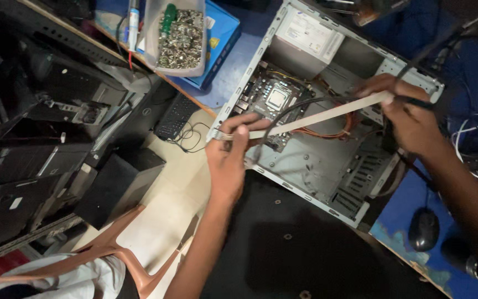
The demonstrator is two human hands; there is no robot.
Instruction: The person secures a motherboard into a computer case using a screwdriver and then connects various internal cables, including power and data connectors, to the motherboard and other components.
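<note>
two hands stretch a flat pale ribbon cable (322, 115) taut across an open computer case (305, 182), which lies on its side so its inside faces up and everything within is reachable. the left hand (229, 158) pinches the cable's near end, fingers curled around it just over the case's left edge; the right hand (410, 119) is clenched on the far end, beside the drive bay wall at the case's upper right. a thin black wire (286, 113) loops from near the left hand up along the ribbon, touching or just beside it (whether the right hand grips that wire too i cannot tell). below the cable sits the motherboard (264, 99) with its bare square processor (276, 98), and orange wires (327, 133) curl beside it. holding the ribbon straight keeps it lifted off the board and clear of the other wiring. a clear tub of screws (179, 39) stands on the blue desk (233, 66) near the case, within reach. a black mouse (422, 228) lies at lower right.
</note>
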